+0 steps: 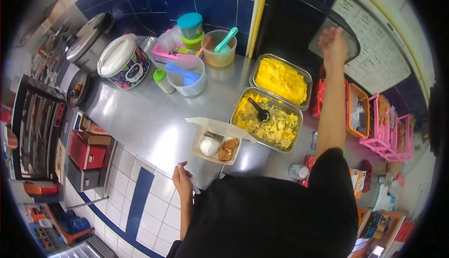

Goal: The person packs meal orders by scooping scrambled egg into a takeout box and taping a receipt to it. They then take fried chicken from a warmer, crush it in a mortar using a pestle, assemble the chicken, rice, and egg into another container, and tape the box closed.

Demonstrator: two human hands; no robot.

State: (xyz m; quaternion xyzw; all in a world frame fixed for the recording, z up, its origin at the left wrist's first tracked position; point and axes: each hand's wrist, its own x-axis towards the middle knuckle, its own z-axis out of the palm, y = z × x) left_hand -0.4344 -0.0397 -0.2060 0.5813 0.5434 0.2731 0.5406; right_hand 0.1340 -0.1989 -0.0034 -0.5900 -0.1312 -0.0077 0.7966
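My right hand (333, 43) is raised at the upper right in front of a large black panel (290, 24). Its fingers are curled in; whatever they may hold does not show. Low by the counter's front edge is my left hand (181, 176), fingers loosely bent and apart, with a small whitish scrap (195, 186) beside it. Nearby stands an opened paper box (213, 157) holding a white rice mound (209, 146) and a piece of fried chicken (228, 150). Behind it are two metal trays of yellow food, one full (280, 80), one partly emptied (285, 134) with a black scoop (262, 113).
On the steel counter (140, 122) stand a patterned rice cooker (124, 64), clear tubs (189, 82) with spoons, and a green-capped bottle (162, 81). A can (298, 171) and pink baskets (386, 127) are at right. A glass-front cabinet (35, 132) stands left.
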